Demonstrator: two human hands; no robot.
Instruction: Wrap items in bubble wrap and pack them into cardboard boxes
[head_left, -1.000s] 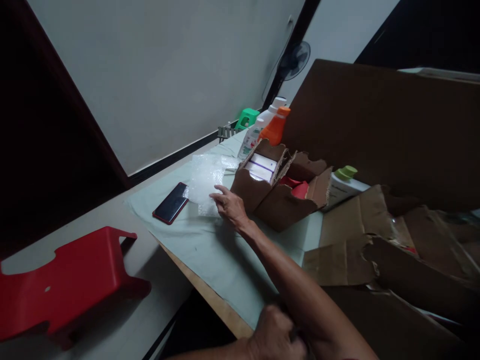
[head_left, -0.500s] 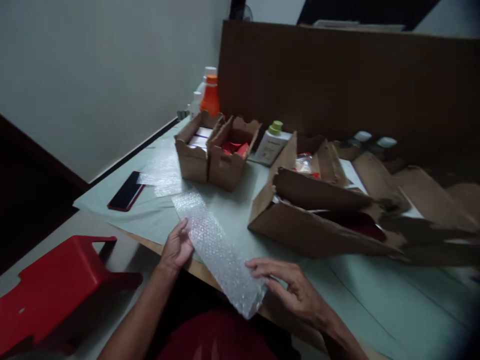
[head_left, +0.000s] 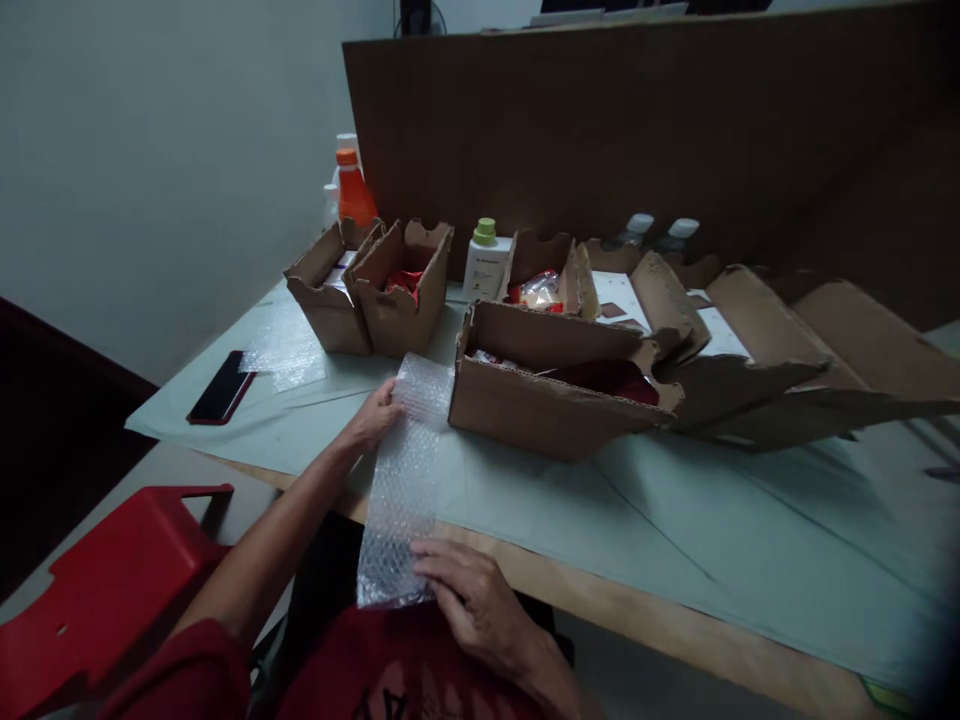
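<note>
Bubble wrap strip (head_left: 401, 480): clear, long, lying over the table edge (head_left: 615, 600). Left hand (head_left: 375, 418) pinches its 12 o'clock end; right hand (head_left: 469, 600) presses its 6 o'clock end flat.

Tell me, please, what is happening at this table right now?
A person seated at the table holds a strip of bubble wrap flat across its front edge. The left hand grips the far end, beside an open cardboard box; the right hand presses the near end, which hangs over the edge. Two smaller open boxes, some bottles and a phone lie farther back, a red stool at the left.
</note>
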